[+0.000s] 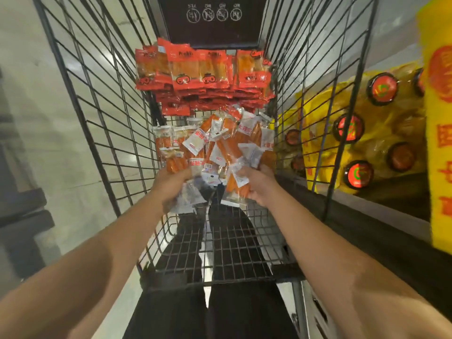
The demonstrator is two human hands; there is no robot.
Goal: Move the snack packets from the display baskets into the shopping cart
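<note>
Both my hands reach into the black wire shopping cart (102,123). My left hand (171,185) grips a bunch of clear-and-white snack packets (195,143) with orange sticks inside. My right hand (258,184) grips more of the same orange packets (238,184). The bunch fans out between and above the two hands, over the cart's floor. A pile of red snack packets (203,77) fills the cart's far end, under a black sign panel (212,18).
To the right, outside the cart's wire side, stand yellow-wrapped tubs with red lids (381,88) on a display and a yellow column with red print (440,118). Pale floor (36,94) lies to the left. The cart's near grid (220,253) shows dark trousers beneath.
</note>
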